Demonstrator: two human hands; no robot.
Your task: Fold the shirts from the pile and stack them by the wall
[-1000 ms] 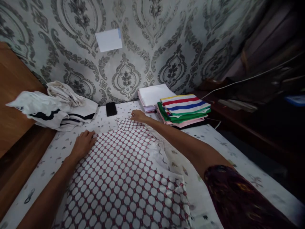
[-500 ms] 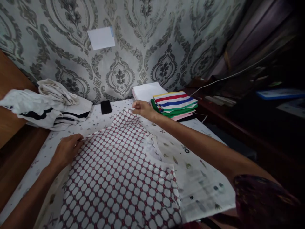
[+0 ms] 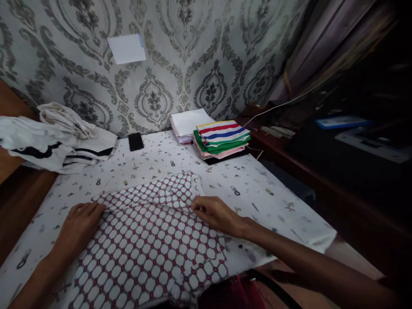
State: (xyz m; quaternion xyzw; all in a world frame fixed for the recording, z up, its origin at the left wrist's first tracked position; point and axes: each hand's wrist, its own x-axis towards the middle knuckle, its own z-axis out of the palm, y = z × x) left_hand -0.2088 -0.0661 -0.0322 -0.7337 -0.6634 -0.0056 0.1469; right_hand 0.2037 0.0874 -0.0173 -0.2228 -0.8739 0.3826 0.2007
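Observation:
A white garment with a grey lattice and dark red dots lies spread on the table in front of me, its far part folded over toward me. Its far left edge is under the bent fingers of my left hand, which look closed on the cloth where the fold begins. On the other side, my right hand pinches the folded-over cloth near the right edge. Small wrinkles run across the folded layer between my hands. The fingertips of my left hand are partly hidden.
A white patterned sheet covers the table. Farther back are a heap of white clothes, a black phone-like object, a white folded stack and striped and green folded cloths. A dark wooden ledge runs along the right.
My right hand has come down toward me and slightly right, folding the garment's far part over. My left hand has stayed at the left edge, a little lower. The view has shifted slightly.

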